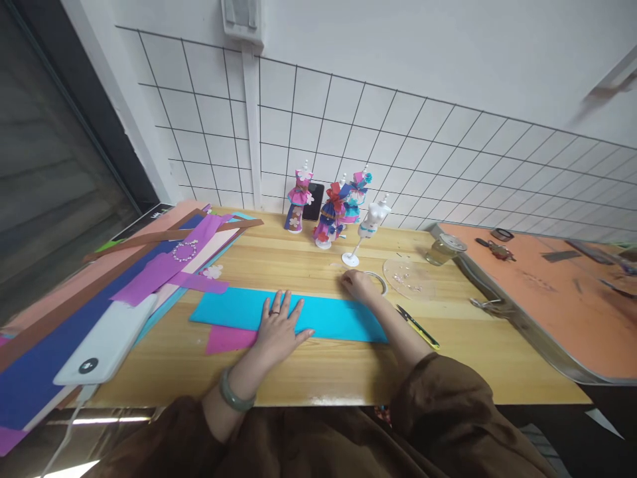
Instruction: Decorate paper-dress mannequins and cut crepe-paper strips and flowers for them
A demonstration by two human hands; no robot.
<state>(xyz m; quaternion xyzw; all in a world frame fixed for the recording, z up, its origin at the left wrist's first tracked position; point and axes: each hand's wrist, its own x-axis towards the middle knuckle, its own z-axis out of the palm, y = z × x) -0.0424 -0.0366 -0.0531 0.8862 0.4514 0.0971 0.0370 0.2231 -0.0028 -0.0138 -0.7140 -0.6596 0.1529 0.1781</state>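
My left hand [279,325] lies flat with fingers spread on a folded strip of bright blue crepe paper [331,315]. Under its near-left edge a pink paper piece [229,338] sticks out. My right hand [359,285] reaches past the strip's far edge, its fingers curled together by the tabletop; what they hold, if anything, is hidden. Just right of it lies a roll of tape [381,281], partly covered by the hand. A small white mannequin [374,219] with a blue band stands beyond. A yellow and black utility knife [419,328] rests beside my right forearm.
Several mannequins in paper dresses [301,196] stand at the back, by a phone [313,201]. Left are stacked coloured papers [50,328], a bead bracelet [184,250] and a white power bank [107,338]. Right are a clear sheet with beads [408,279], a glass jar [444,250] and an orange tray [547,299].
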